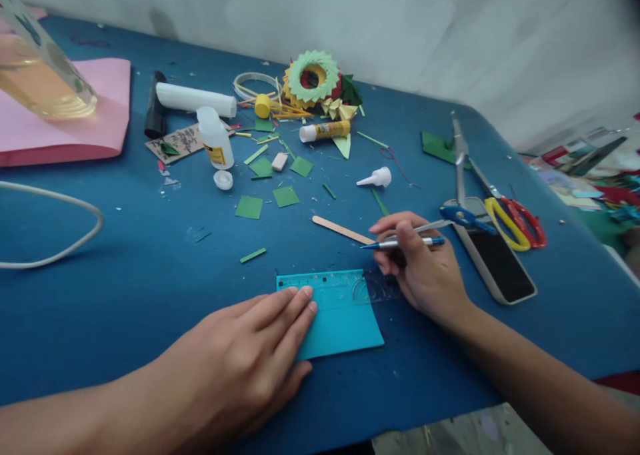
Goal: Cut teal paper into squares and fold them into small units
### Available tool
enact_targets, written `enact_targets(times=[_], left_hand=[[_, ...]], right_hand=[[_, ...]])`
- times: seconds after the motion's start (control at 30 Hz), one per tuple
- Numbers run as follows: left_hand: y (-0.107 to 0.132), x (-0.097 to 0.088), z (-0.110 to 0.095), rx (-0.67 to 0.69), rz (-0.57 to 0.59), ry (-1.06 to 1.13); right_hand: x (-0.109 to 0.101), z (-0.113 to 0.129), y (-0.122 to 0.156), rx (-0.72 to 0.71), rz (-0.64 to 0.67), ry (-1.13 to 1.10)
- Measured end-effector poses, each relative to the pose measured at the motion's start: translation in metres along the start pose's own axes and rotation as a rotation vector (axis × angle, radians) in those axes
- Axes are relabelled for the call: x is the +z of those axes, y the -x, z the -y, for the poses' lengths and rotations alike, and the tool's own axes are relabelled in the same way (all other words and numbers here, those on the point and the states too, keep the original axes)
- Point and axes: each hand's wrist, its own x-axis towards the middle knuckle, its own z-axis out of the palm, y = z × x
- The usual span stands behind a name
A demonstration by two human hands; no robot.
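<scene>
Left hand (250, 348): lies flat on blue card (345, 331);
Right hand (425, 268): grips pen (407, 243);
White bottle (215, 138): beyond card;
Vessel (40, 35): yellow liquid (50, 91), left of card

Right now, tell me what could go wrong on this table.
The left hand rests on the left part of the clear ruler, so its right end, overhanging the blue sheet, might swing if the right hand, holding a pen, bumps it. The white bottle looks uncapped, a nozzle lying apart; knocked over, it might spill any contents.
</scene>
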Motion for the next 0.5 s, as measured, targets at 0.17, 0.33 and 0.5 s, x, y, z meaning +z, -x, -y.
enact_targets(times=[0.17, 0.33, 0.5], left_hand=[[0.002, 0.003, 0.0, 0.0, -0.028, 0.008], [0.001, 0.003, 0.002, 0.0, -0.012, 0.01], [-0.009, 0.002, 0.011, -0.034, 0.014, -0.051]], right_hand=[[-0.003, 0.007, -0.002, 0.081, -0.011, -0.033], [-0.01, 0.014, -0.006, -0.025, -0.091, -0.051], [-0.019, 0.002, -0.016, -0.13, 0.059, -0.129]])
